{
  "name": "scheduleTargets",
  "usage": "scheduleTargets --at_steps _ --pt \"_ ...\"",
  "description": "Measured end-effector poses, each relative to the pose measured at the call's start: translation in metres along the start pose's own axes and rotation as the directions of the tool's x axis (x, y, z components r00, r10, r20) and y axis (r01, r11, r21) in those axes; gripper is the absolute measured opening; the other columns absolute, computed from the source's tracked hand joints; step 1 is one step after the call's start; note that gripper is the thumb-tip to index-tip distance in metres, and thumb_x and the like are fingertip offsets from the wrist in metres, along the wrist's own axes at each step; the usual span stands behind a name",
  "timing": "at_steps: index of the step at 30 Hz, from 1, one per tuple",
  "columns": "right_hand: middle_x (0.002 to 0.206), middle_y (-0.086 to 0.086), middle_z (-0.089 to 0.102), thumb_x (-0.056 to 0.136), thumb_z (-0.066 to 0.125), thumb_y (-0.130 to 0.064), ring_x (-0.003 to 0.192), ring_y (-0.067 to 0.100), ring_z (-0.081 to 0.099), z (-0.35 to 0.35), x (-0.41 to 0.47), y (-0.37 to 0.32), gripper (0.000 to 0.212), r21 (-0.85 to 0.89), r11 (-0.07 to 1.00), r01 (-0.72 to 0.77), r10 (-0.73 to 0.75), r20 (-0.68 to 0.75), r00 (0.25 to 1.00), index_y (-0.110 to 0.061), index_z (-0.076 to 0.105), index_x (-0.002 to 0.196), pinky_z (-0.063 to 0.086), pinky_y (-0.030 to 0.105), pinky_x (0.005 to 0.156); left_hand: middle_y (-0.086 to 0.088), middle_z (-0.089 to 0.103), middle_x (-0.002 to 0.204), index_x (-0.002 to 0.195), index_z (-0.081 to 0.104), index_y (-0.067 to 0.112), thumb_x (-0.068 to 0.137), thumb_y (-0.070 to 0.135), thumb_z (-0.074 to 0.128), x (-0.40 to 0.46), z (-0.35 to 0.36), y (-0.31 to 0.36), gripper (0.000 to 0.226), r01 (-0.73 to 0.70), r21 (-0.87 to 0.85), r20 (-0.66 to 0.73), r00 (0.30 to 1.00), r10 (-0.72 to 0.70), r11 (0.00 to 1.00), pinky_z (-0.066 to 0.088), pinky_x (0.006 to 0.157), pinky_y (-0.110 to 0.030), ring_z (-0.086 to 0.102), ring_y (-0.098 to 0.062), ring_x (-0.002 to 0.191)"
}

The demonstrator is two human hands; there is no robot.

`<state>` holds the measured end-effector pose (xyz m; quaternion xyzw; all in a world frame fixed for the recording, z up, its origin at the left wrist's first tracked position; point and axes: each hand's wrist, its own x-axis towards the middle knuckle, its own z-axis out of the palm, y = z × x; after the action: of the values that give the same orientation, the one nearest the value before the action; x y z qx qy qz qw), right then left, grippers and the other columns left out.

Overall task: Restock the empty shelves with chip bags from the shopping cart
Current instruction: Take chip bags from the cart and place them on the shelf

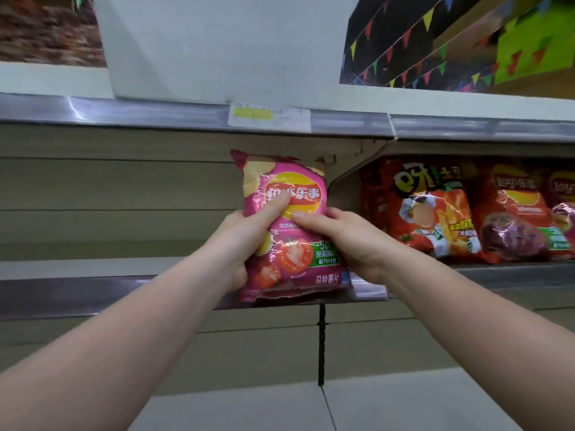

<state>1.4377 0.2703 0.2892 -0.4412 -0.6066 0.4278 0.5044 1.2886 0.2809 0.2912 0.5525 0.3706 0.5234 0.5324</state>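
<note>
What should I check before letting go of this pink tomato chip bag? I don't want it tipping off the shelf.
1. Both hands on the bag: ok; left hand and right hand grip the pink tomato chip bag.
2. Bag upright, label forward: ok.
3. Bottom fully seated on the shelf: cannot tell; it sits at the front edge.
4. Space behind: ok; the bay looks bare.
5. Clear of the red chip bags next door: ok; a bracket separates them.
</note>
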Motion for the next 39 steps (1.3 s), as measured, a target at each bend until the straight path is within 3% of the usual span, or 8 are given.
scheduleTargets --at_steps 4,9,12,16,20,25,30,39 --pt "0.095 0.016 0.073 0.064 0.078 -0.027 0.078 0.028 0.070 -0.004 0.030 -0.003 0.057 0.070 0.996 -0.048 0.052 -0.052 0.997 -0.004 0.061 0.113 0.056 0.042 0.080 -0.010 0.070 0.107 0.127 0.052 0.014 0.075 0.055 0.066 0.022 -0.009 0.005 0.068 -0.065 0.078 -0.031 0.997 0.068 0.995 0.055 0.065 -0.032 0.069 -0.023 0.086" --pt "0.092 0.014 0.069 0.075 0.075 -0.035 0.075 0.026 0.067 -0.018 0.073 -0.005 0.049 0.025 0.990 -0.138 0.140 -0.211 0.967 -0.008 0.056 0.113 0.056 0.038 0.073 -0.005 0.049 0.137 0.139 0.040 0.015 0.089 0.051 0.053 0.054 -0.024 -0.001 0.063 -0.182 0.308 -0.178 0.953 0.244 0.934 0.039 0.103 -0.038 0.049 -0.025 0.123" --pt "0.105 0.014 0.066 0.079 0.072 -0.036 0.087 0.029 0.064 -0.021 0.097 -0.002 0.053 -0.053 0.985 -0.167 0.150 -0.240 0.959 -0.010 0.054 0.121 0.052 0.040 0.083 -0.007 0.051 0.132 0.136 0.040 0.017 0.093 0.042 0.053 0.070 -0.023 -0.007 0.052 -0.191 0.347 -0.203 0.941 0.273 0.918 0.038 0.100 -0.035 0.049 -0.024 0.119" --pt "0.121 0.017 0.062 0.081 0.071 -0.019 0.108 0.034 0.060 -0.028 0.122 -0.002 0.048 -0.101 0.976 -0.194 0.169 -0.221 0.961 -0.006 0.053 0.124 0.049 0.044 0.092 -0.002 0.048 0.110 0.134 0.041 0.020 0.095 0.032 0.053 0.091 -0.019 -0.011 0.042 -0.178 0.413 -0.194 0.941 0.277 0.893 0.034 0.085 -0.026 0.044 -0.019 0.099" --pt "0.106 0.009 0.062 0.085 0.066 -0.013 0.092 0.024 0.062 -0.033 0.132 0.002 0.033 -0.081 0.979 -0.187 0.173 -0.158 0.972 -0.009 0.052 0.115 0.049 0.034 0.073 -0.001 0.046 0.106 0.131 0.044 0.021 0.094 0.033 0.054 0.108 -0.016 -0.015 0.040 -0.185 0.456 -0.186 0.937 0.296 0.871 0.033 0.084 -0.024 0.042 -0.018 0.097" --pt "0.104 0.009 0.064 0.086 0.066 -0.017 0.084 0.022 0.060 -0.039 0.141 0.008 0.033 -0.013 0.982 -0.191 0.187 -0.137 0.973 -0.013 0.051 0.116 0.050 0.035 0.069 -0.001 0.053 0.112 0.128 0.047 0.020 0.092 0.036 0.057 0.122 -0.011 -0.016 0.041 -0.220 0.492 -0.174 0.923 0.343 0.842 0.034 0.084 -0.024 0.048 -0.019 0.099" --pt "0.127 0.017 0.057 0.085 0.065 -0.010 0.116 0.032 0.055 -0.038 0.168 0.004 0.048 -0.081 0.983 -0.166 0.139 -0.265 0.954 -0.006 0.048 0.130 0.044 0.045 0.100 -0.006 0.060 0.120 0.126 0.050 0.021 0.089 0.035 0.060 0.135 -0.014 -0.022 0.040 -0.239 0.555 -0.192 0.895 0.403 0.797 0.040 0.089 -0.027 0.056 -0.024 0.107" --pt "0.133 0.018 0.053 0.092 0.055 -0.009 0.120 0.033 0.051 -0.047 0.184 0.016 0.045 -0.175 0.969 -0.173 0.108 -0.328 0.938 -0.004 0.044 0.135 0.043 0.041 0.098 0.001 0.057 0.108 0.119 0.053 0.027 0.090 0.034 0.059 0.135 -0.018 -0.028 0.030 -0.274 0.525 -0.132 0.909 0.395 0.806 0.039 0.085 -0.024 0.052 -0.018 0.097"
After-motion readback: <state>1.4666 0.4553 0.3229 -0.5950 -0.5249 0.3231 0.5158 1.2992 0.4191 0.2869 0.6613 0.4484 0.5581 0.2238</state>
